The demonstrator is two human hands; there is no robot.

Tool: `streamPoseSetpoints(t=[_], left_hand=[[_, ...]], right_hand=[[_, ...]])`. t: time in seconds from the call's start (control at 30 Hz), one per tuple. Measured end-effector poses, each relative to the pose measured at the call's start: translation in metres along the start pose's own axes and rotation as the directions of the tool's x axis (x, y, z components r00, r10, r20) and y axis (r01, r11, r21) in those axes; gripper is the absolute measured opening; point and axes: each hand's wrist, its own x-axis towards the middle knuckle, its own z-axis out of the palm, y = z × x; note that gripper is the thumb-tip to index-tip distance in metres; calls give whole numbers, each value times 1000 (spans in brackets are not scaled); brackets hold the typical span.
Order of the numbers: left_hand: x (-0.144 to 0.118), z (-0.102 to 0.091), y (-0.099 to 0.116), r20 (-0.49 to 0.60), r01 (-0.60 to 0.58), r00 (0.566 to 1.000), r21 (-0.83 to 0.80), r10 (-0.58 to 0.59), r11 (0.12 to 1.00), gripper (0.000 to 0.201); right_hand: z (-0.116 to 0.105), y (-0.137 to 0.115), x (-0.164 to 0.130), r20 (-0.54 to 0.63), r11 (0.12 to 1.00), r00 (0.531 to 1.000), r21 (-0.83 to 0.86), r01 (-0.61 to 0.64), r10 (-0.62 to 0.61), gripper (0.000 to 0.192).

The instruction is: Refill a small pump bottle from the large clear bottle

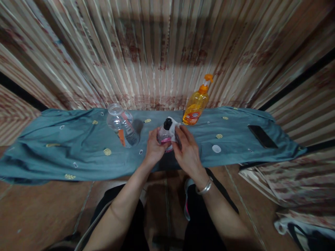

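Observation:
At the front middle of the cloth-covered table, my left hand [155, 146] is wrapped round a small clear bottle [163, 135] with a black cap and a pink label. My right hand [187, 148] pinches a white tissue [173, 125] and presses it against the bottle's right side, near the cap. The fingers hide much of the bottle's body. To the left stands an uncapped clear plastic bottle [123, 127] with an orange label. Behind and to the right is an orange pump bottle [195, 106] partly filled with yellow-orange liquid.
A teal patterned cloth [86, 146] covers the narrow table. On its right side lie a round white cap [216, 149] and a black phone [262, 136]. A pleated curtain [162, 52] hangs right behind the table. Below are floor tiles and my legs.

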Motion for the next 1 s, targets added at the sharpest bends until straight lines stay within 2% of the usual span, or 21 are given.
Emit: streamPoseSetpoints(t=[0.13,0.23,0.4,0.57,0.63,0.7,0.77,0.83,1.0], left_hand=[[-8,-1,3,7,-74,997,88,74,993,58],[-19,-7,5,78,-111,992,107,103,988,66],[-28,-15,9,142,-36,989,56,28,998,51],[-22,-11,15,136,-17,991,54,10,998,45],[-21,-9,17,138,-28,990,78,17,997,50],[-20,-9,19,161,-37,987,83,23,996,66],[-19,-10,21,211,-7,978,50,-4,999,85],[-16,-10,22,268,63,962,-15,-57,998,94],[-8,-5,17,339,188,934,-194,-114,963,77]], right_hand=[[5,-4,-5,-3,1000,1000,-18,-16,16,51],[3,2,0,16,999,999,11,-37,37,53],[-2,11,4,-18,999,999,2,-34,34,50],[2,-2,-13,-92,998,996,-61,-27,22,49],[3,-8,-22,-114,997,993,-72,-31,23,50],[3,-10,-29,-123,998,992,-49,-42,36,50],[0,-8,-31,-114,998,992,8,-61,61,49],[-3,-3,-30,-108,994,990,73,-81,89,47],[-8,13,-20,-121,978,985,187,-96,120,43]])
